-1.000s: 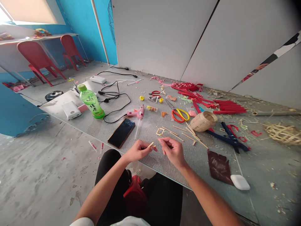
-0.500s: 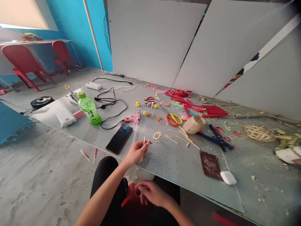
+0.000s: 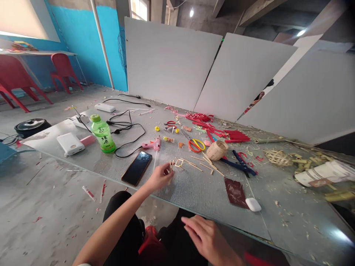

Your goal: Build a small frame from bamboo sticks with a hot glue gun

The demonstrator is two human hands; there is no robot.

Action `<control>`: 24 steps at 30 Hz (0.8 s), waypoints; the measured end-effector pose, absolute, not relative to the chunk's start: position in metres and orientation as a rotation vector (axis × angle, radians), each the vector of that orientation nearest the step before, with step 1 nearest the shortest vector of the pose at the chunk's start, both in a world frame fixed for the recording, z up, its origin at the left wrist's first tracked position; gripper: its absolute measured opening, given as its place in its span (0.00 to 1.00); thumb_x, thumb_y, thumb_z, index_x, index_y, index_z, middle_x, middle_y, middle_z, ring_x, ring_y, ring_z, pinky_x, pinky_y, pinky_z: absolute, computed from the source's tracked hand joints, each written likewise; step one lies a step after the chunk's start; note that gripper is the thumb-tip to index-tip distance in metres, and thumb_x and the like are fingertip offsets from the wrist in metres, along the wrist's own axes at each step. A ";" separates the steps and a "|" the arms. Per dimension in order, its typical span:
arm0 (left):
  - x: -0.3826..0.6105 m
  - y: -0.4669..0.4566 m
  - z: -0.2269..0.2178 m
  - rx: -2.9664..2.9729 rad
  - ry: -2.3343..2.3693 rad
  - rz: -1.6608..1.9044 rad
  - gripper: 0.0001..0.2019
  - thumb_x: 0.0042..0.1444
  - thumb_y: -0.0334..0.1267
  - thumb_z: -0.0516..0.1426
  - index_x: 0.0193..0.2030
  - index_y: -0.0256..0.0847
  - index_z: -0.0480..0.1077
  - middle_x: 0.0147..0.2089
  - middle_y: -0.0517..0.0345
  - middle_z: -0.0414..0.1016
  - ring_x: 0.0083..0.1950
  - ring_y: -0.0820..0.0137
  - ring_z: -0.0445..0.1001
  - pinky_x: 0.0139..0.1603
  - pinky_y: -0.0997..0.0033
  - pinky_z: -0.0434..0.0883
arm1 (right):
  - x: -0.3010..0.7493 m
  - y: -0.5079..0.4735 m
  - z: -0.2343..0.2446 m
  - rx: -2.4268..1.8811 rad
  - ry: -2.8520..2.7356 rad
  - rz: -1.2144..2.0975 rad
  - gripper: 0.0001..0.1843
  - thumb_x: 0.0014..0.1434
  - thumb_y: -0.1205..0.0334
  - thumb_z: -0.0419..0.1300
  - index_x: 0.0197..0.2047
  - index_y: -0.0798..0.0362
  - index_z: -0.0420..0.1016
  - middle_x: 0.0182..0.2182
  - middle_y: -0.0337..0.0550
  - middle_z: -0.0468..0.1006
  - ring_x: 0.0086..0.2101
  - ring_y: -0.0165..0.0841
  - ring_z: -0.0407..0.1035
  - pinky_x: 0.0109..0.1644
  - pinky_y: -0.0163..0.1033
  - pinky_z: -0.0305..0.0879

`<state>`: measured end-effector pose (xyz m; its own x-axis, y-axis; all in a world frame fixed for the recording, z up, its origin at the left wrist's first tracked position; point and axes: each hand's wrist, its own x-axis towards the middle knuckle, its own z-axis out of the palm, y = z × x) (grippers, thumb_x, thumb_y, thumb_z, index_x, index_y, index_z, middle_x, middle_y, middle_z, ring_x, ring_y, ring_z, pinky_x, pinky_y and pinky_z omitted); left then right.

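Some small wooden sticks (image 3: 172,165) are in the left hand (image 3: 161,177), just above the near side of the gray counter (image 3: 199,195). The left fingers pinch them, and the stick ends poke up. The hand hides the rest, so I cannot tell if they are joined. The right hand (image 3: 206,236) is over the lap, past the counter's edge. Its fingers are loose and a bit bent, with a gap between them.

Just beside the left hand sits a little stick square (image 3: 179,165). More loose sticks (image 3: 192,163) lie to its right. On the other side are a black phone (image 3: 137,168) and a pink glue gun (image 3: 151,145).

Farther out are scissors (image 3: 195,145) with one red and one yellow handle, a bamboo cup (image 3: 217,150) on its side, and dark blue cutters (image 3: 239,165). The marks on the cup are too small to read. A white case (image 3: 253,204) touches a brown sheet (image 3: 235,192).

At the left stands a green bottle (image 3: 102,134). Its big dark letters look like 绿茶, Chinese for green tea. The smaller words are too blurry. Red strips (image 3: 235,136) lie near the back.
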<state>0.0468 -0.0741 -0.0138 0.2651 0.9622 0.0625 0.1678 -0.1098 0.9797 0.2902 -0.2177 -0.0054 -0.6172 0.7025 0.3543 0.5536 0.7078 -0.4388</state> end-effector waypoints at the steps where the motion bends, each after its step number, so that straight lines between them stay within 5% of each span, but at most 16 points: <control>1: 0.045 -0.075 -0.008 1.510 1.054 0.978 0.22 0.62 0.51 0.60 0.52 0.33 0.76 0.27 0.67 0.59 0.29 0.76 0.56 0.30 0.75 0.56 | 0.294 -0.208 0.009 -0.880 -2.415 0.360 0.19 0.71 0.72 0.52 0.58 0.49 0.76 0.40 0.46 0.86 0.38 0.36 0.81 0.42 0.39 0.75; 2: 0.044 -0.077 -0.001 1.485 1.002 0.975 0.24 0.62 0.52 0.60 0.55 0.33 0.76 0.27 0.67 0.59 0.28 0.76 0.56 0.30 0.75 0.57 | 0.297 -0.198 0.022 -0.843 -2.401 0.302 0.17 0.71 0.71 0.54 0.57 0.48 0.78 0.40 0.45 0.87 0.37 0.35 0.82 0.42 0.39 0.75; 4: 0.040 -0.083 0.014 1.402 0.886 0.972 0.27 0.62 0.54 0.61 0.58 0.33 0.76 0.28 0.66 0.61 0.28 0.77 0.57 0.30 0.75 0.58 | 0.298 -0.177 0.048 -0.842 -2.293 0.175 0.07 0.68 0.62 0.64 0.37 0.48 0.81 0.24 0.38 0.82 0.22 0.31 0.75 0.31 0.37 0.69; 6: 0.037 -0.092 0.031 1.324 0.807 0.969 0.27 0.60 0.54 0.63 0.57 0.34 0.77 0.29 0.63 0.65 0.27 0.78 0.57 0.28 0.76 0.58 | 0.292 -0.156 0.071 -0.874 -2.171 0.189 0.24 0.69 0.53 0.62 0.21 0.49 0.72 0.14 0.36 0.69 0.16 0.29 0.64 0.25 0.38 0.60; 8: 0.035 -0.101 0.046 1.289 0.767 0.964 0.24 0.58 0.53 0.66 0.52 0.34 0.80 0.30 0.61 0.68 0.27 0.79 0.58 0.27 0.76 0.59 | 0.279 -0.138 0.090 -0.968 -2.034 0.324 0.24 0.72 0.51 0.57 0.24 0.49 0.74 0.14 0.36 0.68 0.17 0.29 0.63 0.25 0.37 0.60; 10: 0.034 -0.108 0.057 1.286 0.721 0.966 0.20 0.58 0.52 0.66 0.46 0.34 0.81 0.32 0.58 0.71 0.27 0.78 0.61 0.28 0.75 0.62 | 0.262 -0.123 0.103 -1.052 -1.943 0.532 0.16 0.69 0.48 0.60 0.41 0.50 0.82 0.15 0.32 0.67 0.17 0.29 0.62 0.25 0.36 0.61; 12: 0.032 -0.113 0.065 1.310 0.681 0.970 0.18 0.60 0.51 0.66 0.39 0.34 0.80 0.31 0.58 0.71 0.27 0.78 0.64 0.29 0.75 0.64 | 0.245 -0.112 0.107 -1.058 -1.911 0.736 0.19 0.66 0.46 0.63 0.48 0.51 0.83 0.15 0.31 0.67 0.16 0.29 0.61 0.24 0.36 0.61; 18: 0.027 -0.116 0.078 1.477 0.727 0.927 0.21 0.64 0.54 0.61 0.33 0.34 0.77 0.32 0.57 0.71 0.28 0.77 0.64 0.29 0.76 0.63 | 0.227 -0.096 0.090 -0.997 -1.818 1.032 0.19 0.65 0.44 0.64 0.39 0.53 0.83 0.16 0.34 0.69 0.17 0.27 0.61 0.22 0.35 0.57; 24: 0.022 -0.106 0.061 1.743 1.034 0.791 0.29 0.72 0.57 0.48 0.36 0.35 0.79 0.26 0.56 0.73 0.26 0.75 0.66 0.28 0.75 0.62 | 0.241 -0.080 0.067 -1.009 -1.824 1.285 0.18 0.68 0.45 0.59 0.36 0.51 0.72 0.19 0.30 0.64 0.18 0.25 0.54 0.22 0.33 0.51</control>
<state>0.0218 -0.1060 0.0615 0.4381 0.8965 0.0659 0.2984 -0.2141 0.9301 0.2413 -0.0799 0.0670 -0.4692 0.8782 0.0927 0.2081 0.2120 -0.9549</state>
